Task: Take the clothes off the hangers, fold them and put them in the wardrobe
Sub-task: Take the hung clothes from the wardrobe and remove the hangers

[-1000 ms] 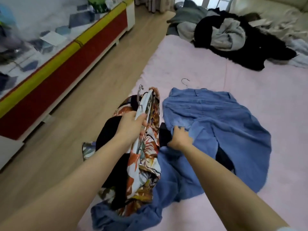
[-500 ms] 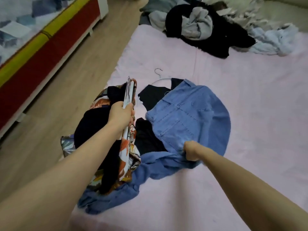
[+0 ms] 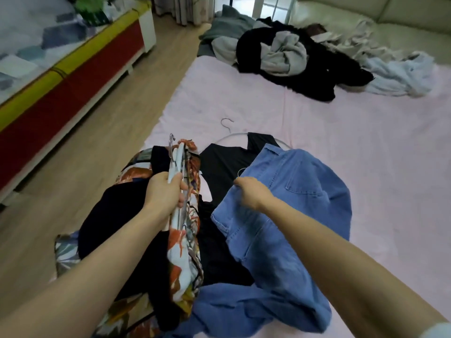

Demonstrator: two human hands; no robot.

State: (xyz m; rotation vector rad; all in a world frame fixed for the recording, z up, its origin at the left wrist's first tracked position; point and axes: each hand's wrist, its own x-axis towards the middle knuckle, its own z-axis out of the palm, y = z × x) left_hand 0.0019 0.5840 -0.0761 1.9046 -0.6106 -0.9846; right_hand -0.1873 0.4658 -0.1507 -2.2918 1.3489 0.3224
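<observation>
My left hand [image 3: 164, 193] is closed around a bundle of white plastic hangers [image 3: 177, 160]. I count at least two, flat and thin, with one metal hook [image 3: 171, 140] showing at the top; exact count unclear since they overlap. Hanging from that bundle: one floral printed garment [image 3: 185, 242], light woven fabric in orange, white and dark leaf shapes, and one black garment [image 3: 117, 220], matte and soft, draped over my forearm side.

My right hand [image 3: 251, 192] pinches the edge of one blue denim garment [image 3: 292, 203]. Fingers curled into the cloth. Denim is stiff-looking, mid-blue, visible seams and one stitched patch pocket. It lies crumpled on the pink sheet [image 3: 366, 147], its lower part trailing toward me.

Under the denim: one black top [image 3: 227, 164], smooth, sleeveless cut, on one thin wire hanger [image 3: 228, 125], a round-shouldered metal loop with hook pointing away from me.

Pink sheet is flat, fuzzy texture, one seam line running across it.

Far end of the sheet: one clothes pile [image 3: 292, 54]. In it, one black item, one grey knotted item, one pale blue crumpled item at right, one grey-green at left. Rest of the pile too tangled to count.

Left: wood-look floor [image 3: 97, 132], then one low cabinet [image 3: 73, 69] with red front and yellow edge strip. Back right: one cream sofa [image 3: 366, 13], smooth upholstery.
</observation>
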